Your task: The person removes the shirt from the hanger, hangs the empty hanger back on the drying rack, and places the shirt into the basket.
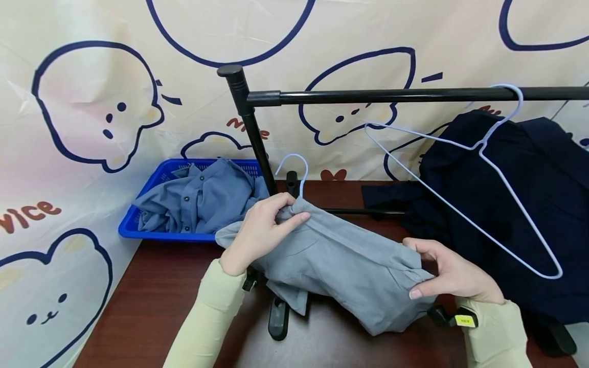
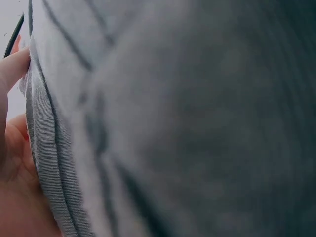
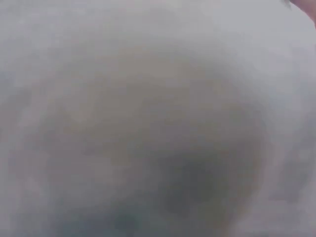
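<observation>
A light grey shirt (image 1: 331, 255) hangs in folds between both hands, over the table. The pale hook of a hanger (image 1: 293, 156) sticks up from its upper left part; the rest of that hanger is hidden in the cloth. My left hand (image 1: 259, 227) pinches the fabric beside the hook, thumb on the near side. At the shirt's right end, my right hand (image 1: 460, 273) holds the edge between thumb and fingers. Grey cloth with a stitched seam (image 2: 47, 138) fills most of the left wrist view. The right wrist view is blurred by cloth close to the lens.
Behind on the left, a blue basket (image 1: 167, 236) holds a blue buttoned shirt (image 1: 202, 197). A black rack's bar (image 1: 368, 96) crosses above, with a bare pale hanger (image 1: 520, 204) hooked on it at right. Dark navy clothing (image 1: 515, 214) lies behind that hanger. The table (image 1: 138, 301) is brown.
</observation>
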Action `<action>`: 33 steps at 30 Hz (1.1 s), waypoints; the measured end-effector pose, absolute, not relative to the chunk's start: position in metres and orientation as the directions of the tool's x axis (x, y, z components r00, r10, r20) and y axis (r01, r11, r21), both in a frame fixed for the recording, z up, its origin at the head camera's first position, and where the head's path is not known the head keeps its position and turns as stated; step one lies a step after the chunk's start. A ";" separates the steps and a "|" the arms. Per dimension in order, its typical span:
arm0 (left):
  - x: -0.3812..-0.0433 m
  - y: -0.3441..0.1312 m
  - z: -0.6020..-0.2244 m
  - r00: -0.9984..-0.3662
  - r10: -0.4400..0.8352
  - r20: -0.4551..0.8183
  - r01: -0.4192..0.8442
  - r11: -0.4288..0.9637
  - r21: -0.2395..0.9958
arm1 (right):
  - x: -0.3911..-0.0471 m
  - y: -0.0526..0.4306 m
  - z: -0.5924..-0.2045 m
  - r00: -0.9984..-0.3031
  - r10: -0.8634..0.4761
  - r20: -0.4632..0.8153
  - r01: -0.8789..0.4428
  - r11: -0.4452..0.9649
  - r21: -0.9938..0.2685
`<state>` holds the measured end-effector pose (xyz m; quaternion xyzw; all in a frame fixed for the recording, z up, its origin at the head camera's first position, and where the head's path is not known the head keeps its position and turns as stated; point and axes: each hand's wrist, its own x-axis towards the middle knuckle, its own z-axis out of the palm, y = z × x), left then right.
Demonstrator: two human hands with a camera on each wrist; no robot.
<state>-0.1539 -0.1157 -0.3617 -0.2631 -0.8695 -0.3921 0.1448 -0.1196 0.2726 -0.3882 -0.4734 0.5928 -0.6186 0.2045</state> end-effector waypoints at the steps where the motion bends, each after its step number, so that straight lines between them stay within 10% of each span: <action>1: -0.154 -0.115 -0.362 -0.820 0.349 0.454 0.572 0.550 0.609 | -0.119 0.271 -0.388 -0.462 -0.816 0.348 -0.289 -0.232 -0.929; 23: -0.163 -0.125 -0.359 -0.822 0.333 0.462 0.569 0.525 0.633 | -0.107 0.274 -0.368 -0.722 -0.665 0.190 -0.394 0.170 -0.903; 33: -0.162 -0.125 -0.358 -0.822 0.309 0.478 0.568 0.507 0.649 | -0.103 0.266 -0.370 -0.820 -0.416 0.394 -0.491 0.157 -0.857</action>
